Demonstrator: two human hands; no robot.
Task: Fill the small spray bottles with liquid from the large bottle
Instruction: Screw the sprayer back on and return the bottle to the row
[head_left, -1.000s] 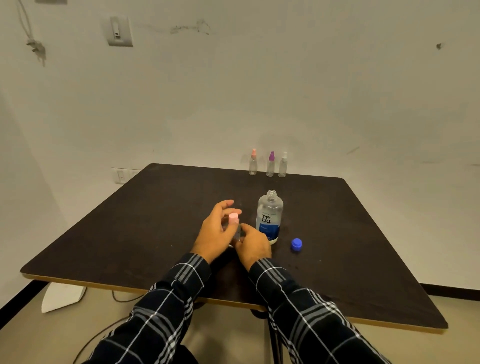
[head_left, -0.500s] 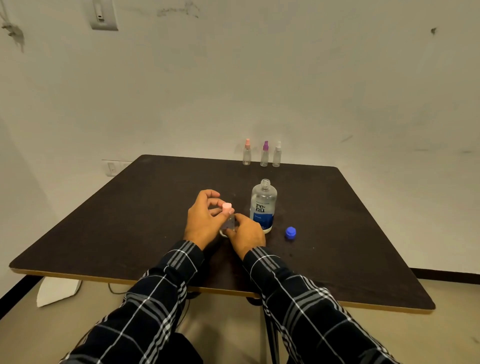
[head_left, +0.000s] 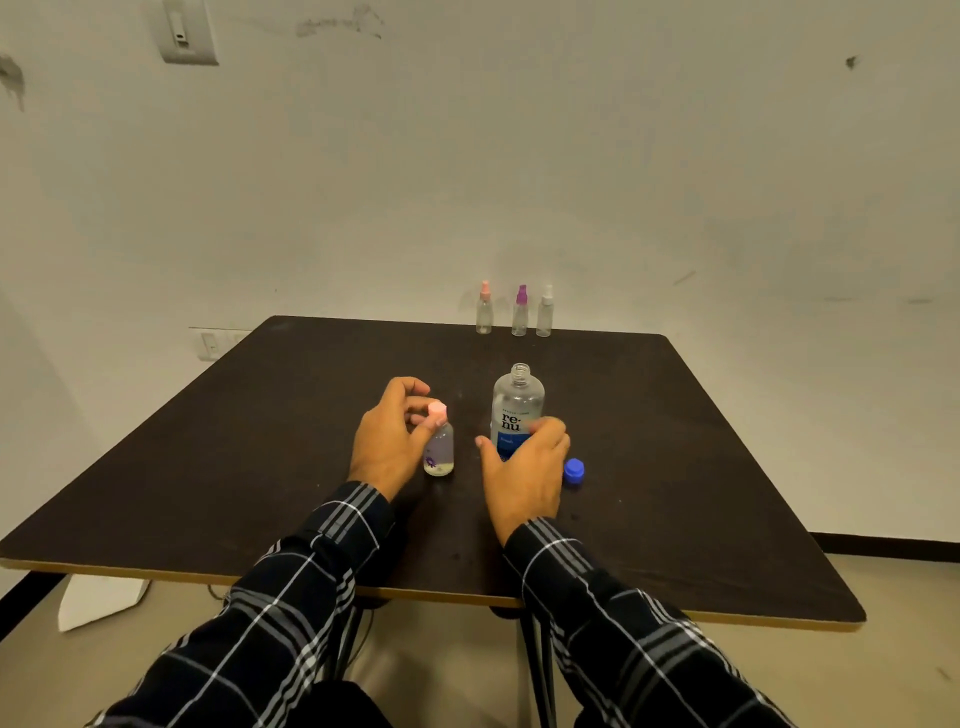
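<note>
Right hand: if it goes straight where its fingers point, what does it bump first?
The large bottle. The right hand points at it, fingers spread before its blue label; whether they touch yet is unclear. The blue cap lies to the right, off that line.

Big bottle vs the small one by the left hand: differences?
Big bottle is taller, blue-labelled and uncapped; small bottle is short, with its pink cap on. Left hand pinches the small bottle's cap; the big bottle's blue cap lies on the table. Both stand upright and are clear.
</note>
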